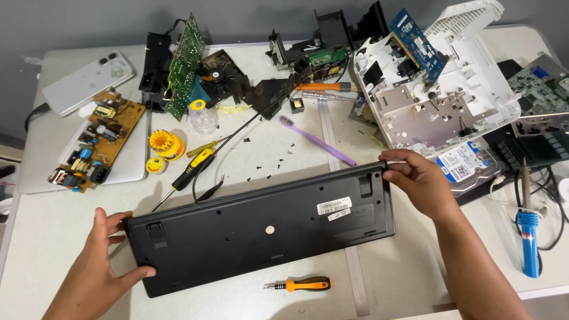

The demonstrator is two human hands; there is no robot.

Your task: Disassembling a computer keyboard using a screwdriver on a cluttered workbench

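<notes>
A: Left hand (pixel 95 261)?

B: At the left end of the keyboard (pixel 261 228). Fingers (pixel 115 220) curl over the far corner, thumb pressed on the near edge. Gripping the keyboard.

A: Right hand (pixel 418 184)?

B: At the right end. Fingers (pixel 398 157) hooked over the far right corner, closed on the keyboard edge.

A: The keyboard itself?

B: Black, underside up, lying on the tabletop (pixel 53 219) between the two sets of fingers. It runs at a slant, right end farther away. White labels sit nearer the right fingers; one fold-out foot close to the left fingers, another just by the right ones.

A: What lies around?

B: Just nearer than the keyboard, between the hands, a small orange screwdriver (pixel 299 285). Beyond the left fingers, a yellow-and-black screwdriver (pixel 192 169), its shaft tip close to the keyboard's far edge. Farther out, a yellow solder spool (pixel 165 143) and a brown circuit board (pixel 98 142) resting on a laptop (pixel 133 169). A white phone (pixel 89 80) well beyond that.

A: On the right?

B: Just beyond the right fingers, a hard drive (pixel 465 163), touching or nearly so; cannot tell. Past it, an opened white casing (pixel 438 95). Right of the right wrist, a blue soldering iron (pixel 527 231). A purple toothbrush (pixel 317 142) lies beyond the keyboard's far edge, with loose black screws (pixel 267 163) scattered near it.
</notes>
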